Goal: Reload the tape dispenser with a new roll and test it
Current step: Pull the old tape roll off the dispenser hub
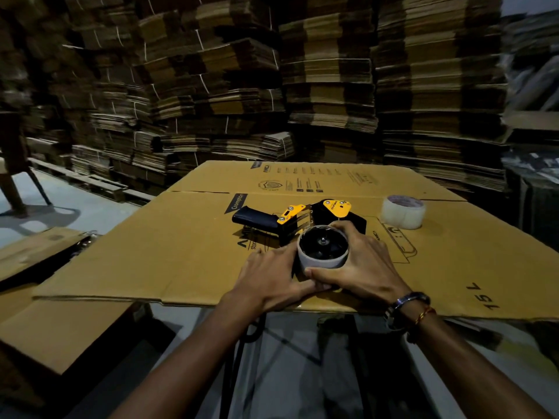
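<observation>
**Both hands on the core at the dispenser hub**

The tape dispenser [305, 220] lies on its side on a flattened cardboard sheet [181, 252], its black handle pointing left and away, its yellow plates facing up. At the near end, a pale cardboard ring [322, 260] sits around the black hub, open end up, so its axis runs straight up toward the camera. It looks like a spent core with little or no tape left on it — that is a judgement, not certain.

The left hand [272, 276] presses against the ring's left and near side; the right hand [363, 264] wraps its right side, thumb across the near wall and fingers curled over the far rim. Both hands close on the ring, touching each other at the front. Any pull must follow the hub's axis, upward and off.

The new roll [403, 211] of clear tape stands on the sheet to the right, well apart from the dispenser and nearer the right hand.

Hidden: the base of the hub, the cutting blade, and whether the ring still grips the hub. The dim light blurs the fine detail.
</observation>
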Action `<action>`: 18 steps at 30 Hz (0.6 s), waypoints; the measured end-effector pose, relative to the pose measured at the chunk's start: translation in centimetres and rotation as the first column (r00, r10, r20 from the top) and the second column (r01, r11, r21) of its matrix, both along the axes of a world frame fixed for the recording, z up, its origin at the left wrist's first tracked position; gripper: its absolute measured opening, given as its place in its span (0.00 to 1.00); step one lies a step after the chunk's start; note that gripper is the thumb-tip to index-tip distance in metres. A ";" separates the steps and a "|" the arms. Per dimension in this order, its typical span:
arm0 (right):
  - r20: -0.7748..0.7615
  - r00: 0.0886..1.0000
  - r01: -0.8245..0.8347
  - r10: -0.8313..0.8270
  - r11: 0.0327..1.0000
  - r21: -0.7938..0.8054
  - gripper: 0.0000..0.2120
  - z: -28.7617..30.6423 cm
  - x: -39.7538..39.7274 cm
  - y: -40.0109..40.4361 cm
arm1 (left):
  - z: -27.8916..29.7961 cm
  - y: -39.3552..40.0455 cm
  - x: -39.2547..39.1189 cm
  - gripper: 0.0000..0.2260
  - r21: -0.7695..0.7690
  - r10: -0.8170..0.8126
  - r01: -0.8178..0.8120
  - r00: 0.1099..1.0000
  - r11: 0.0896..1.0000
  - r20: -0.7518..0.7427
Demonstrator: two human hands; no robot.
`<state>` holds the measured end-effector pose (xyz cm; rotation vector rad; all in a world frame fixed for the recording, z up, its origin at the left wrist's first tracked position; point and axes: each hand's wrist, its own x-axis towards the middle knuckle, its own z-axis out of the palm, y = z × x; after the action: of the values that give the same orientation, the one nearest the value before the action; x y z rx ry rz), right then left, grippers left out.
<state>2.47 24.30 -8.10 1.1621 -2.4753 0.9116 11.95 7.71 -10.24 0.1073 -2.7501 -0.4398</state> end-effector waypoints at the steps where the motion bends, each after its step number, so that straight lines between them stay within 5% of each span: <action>1: -0.016 1.000 -0.007 0.007 1.000 -0.001 0.45 0.0 0.1 0.0 | -0.1 -0.1 -0.1 0.40 0.008 -0.004 0.004 1.000 1.000 0.005; 18: -0.006 0.997 -0.079 0.079 0.996 -0.035 0.43 0.3 0.3 -0.2 | -0.1 -0.2 0.0 0.45 0.000 0.014 -0.014 0.999 1.000 0.045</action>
<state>2.74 24.07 -7.78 1.2574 -2.4149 0.9684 11.91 7.56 -10.30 0.1374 -2.7916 -0.4387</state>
